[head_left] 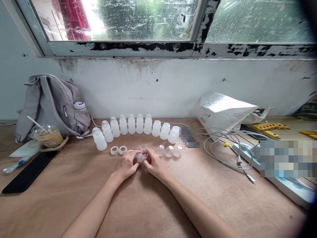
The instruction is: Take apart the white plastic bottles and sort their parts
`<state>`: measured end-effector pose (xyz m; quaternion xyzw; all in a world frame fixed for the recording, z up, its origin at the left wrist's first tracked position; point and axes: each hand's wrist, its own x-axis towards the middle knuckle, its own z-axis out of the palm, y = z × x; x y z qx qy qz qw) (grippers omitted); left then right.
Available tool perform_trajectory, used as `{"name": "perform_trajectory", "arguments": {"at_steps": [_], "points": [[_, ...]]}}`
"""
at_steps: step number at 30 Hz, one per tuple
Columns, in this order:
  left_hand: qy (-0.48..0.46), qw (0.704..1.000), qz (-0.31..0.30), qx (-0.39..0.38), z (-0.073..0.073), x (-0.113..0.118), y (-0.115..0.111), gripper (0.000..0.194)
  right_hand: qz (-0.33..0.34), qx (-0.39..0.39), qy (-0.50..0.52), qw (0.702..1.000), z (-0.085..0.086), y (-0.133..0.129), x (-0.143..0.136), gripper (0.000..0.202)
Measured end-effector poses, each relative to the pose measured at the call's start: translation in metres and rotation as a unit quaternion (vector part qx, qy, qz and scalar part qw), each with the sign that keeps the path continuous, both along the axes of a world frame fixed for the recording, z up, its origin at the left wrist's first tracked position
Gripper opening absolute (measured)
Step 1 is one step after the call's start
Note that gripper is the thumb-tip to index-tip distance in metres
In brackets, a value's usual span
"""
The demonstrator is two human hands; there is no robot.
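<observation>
My left hand (128,162) and my right hand (153,162) meet at the table's middle, fingers closed round a small translucent screw ring (141,158) of a baby bottle. Fingers cover part of it, so whether a teat sits in it is unclear. Just behind the fingertips stand two clear teats (139,148), partly hidden. Left of my hands lie two white rings (114,150). On the right are three clear domed caps (169,151). Behind them, white baby bottles (131,125) stand in an arc; several wear clear tops, while three open-necked bottles (164,131) stand at the right end.
A grey backpack (53,102), an iced drink (48,137) and a black phone (29,172) are on the left. On the right are a white bag (223,110), coiled cables (220,158), a power strip (279,181) and yellow pieces (268,126). A wall stands behind the table.
</observation>
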<state>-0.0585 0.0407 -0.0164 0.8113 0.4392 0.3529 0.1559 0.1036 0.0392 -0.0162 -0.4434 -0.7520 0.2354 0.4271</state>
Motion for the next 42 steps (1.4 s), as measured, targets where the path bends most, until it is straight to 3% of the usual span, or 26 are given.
{"name": "perform_trajectory", "arguments": {"at_steps": [8,14,18,25,42], "points": [[0.037,0.999,0.015,0.033,0.002,-0.002,0.000,0.041,-0.022,0.007,-0.014,1.000,0.004,-0.001,0.003,0.023],[0.074,0.986,0.133,0.061,-0.004,-0.009,0.007,0.034,-0.160,0.005,-0.058,0.985,-0.004,0.008,0.008,0.022],[0.116,0.971,0.198,0.071,-0.006,-0.010,0.009,0.033,-0.185,0.014,-0.128,0.974,-0.008,0.011,0.011,0.025],[0.179,0.949,0.251,0.068,-0.006,-0.008,0.007,0.035,-0.212,-0.014,-0.243,0.947,0.001,0.007,0.009,0.025],[0.208,0.952,0.219,0.049,-0.004,-0.005,0.003,0.033,-0.240,-0.056,-0.365,0.898,0.004,0.013,0.002,0.019]]}}
